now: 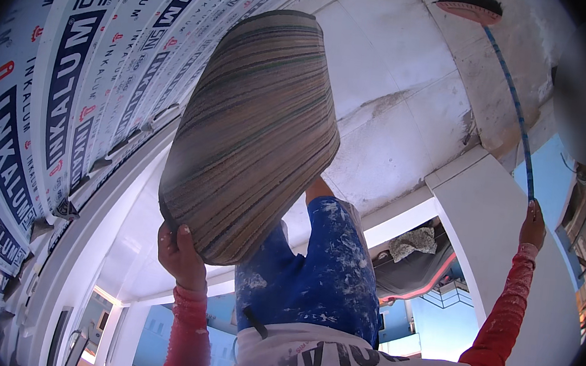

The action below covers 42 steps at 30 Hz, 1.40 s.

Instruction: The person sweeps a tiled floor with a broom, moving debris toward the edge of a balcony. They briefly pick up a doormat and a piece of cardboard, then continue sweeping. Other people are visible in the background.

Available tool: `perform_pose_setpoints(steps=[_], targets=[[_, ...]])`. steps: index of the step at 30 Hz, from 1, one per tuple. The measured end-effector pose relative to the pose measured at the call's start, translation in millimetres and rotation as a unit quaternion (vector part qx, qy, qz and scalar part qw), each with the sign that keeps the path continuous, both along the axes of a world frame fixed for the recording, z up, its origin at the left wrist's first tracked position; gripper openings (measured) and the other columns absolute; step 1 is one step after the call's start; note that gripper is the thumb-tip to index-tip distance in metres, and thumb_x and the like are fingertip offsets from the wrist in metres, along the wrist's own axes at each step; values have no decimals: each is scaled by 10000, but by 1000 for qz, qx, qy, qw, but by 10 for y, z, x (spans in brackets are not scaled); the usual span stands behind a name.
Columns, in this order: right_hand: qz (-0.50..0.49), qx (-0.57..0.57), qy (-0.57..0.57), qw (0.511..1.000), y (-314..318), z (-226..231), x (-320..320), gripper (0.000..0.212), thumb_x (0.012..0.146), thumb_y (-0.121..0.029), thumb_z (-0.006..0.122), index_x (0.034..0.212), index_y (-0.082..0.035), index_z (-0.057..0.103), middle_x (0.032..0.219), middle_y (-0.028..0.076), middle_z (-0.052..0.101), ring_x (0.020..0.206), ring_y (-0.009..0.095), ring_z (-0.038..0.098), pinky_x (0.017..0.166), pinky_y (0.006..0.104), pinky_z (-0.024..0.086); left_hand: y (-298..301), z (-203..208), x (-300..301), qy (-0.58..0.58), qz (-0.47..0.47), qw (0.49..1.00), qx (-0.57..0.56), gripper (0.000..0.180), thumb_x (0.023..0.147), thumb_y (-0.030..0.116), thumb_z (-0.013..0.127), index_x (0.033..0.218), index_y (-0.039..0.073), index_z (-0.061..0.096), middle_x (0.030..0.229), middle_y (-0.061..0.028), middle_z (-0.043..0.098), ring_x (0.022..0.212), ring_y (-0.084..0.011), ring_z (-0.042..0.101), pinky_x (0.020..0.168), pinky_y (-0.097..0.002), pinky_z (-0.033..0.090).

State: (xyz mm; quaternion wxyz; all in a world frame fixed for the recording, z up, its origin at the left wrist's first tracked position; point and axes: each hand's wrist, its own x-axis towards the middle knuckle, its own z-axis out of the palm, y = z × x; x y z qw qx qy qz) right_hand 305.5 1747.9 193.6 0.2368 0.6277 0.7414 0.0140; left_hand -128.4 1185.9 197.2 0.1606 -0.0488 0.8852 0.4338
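My left hand (183,258) is closed on the lower left corner of a large, flat brown sheet (256,130) with thin dark streaks. Whether it is a stiff board or a mat, I cannot tell. It stands up in front of my legs and hides part of them and of the floor. At the right, my right hand (532,227) grips the end of a blue striped broom handle (516,102). The broom's pinkish head with dark bristles (470,9) lies far off at the top right, on the floor.
Along the left stand panels wrapped in printed white film (78,70). Pale floor tiles (395,73), smeared with dirt, stretch ahead. A white ledge (472,193) runs at the right, beside an opening where a light, rough chunk (413,244) lies on something dark.
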Motion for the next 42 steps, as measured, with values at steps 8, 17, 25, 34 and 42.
perform_pose_setpoints(steps=[8, 17, 25, 34, 42], targets=[[71, -172, -40, 982, -1240, -542, -517, 374, 934, -456, 453, 1212, -248, 592, 1007, 87, 682, 916, 315, 648, 813, 405, 503, -1331, -2062, -127, -31, -3, 982, -185, 318, 938, 249, 504, 1072, -29, 579, 981, -111, 621, 895, -191, 570, 813, -323, 450], [196, -59, -290, 935, 104, -355, -626, 425, 954, -517, 363, 1271, -283, 522, 1116, 55, 654, 1000, 320, 624, 849, 460, 506, -1831, -2638, -411, -72, -12, 937, -342, 359, 879, 266, 546, 1067, -39, 575, 979, -220, 637, 923, -351, 613, 833, -422, 476], [-142, -62, 117, 981, -1212, -239, 309, 390, 967, -405, 429, 1101, -78, 596, 798, 72, 629, 572, 183, 559, 585, 338, 453, -2876, -2688, -265, -213, -215, 820, -485, 393, 805, 301, 608, 1045, -10, 605, 961, -207, 671, 932, -354, 642, 840, -402, 504], [-476, -173, 297, 810, -5688, -594, 39, 316, 936, -337, 516, 903, -39, 616, 588, 26, 528, 508, 105, 511, 482, 292, 395, -3054, -3016, -857, -224, -375, 846, -307, 232, 842, 239, 595, 957, 40, 630, 665, -103, 651, 508, -163, 595, 491, -296, 491], [-495, -185, 177, 830, -8869, 174, -800, 299, 936, -353, 463, 960, -75, 571, 782, 200, 628, 744, 436, 595, 665, 510, 431, -2944, -3007, -2044, -197, -435, 752, -454, 286, 843, 306, 528, 880, 61, 671, 953, -176, 672, 921, -352, 636, 838, -421, 495]])
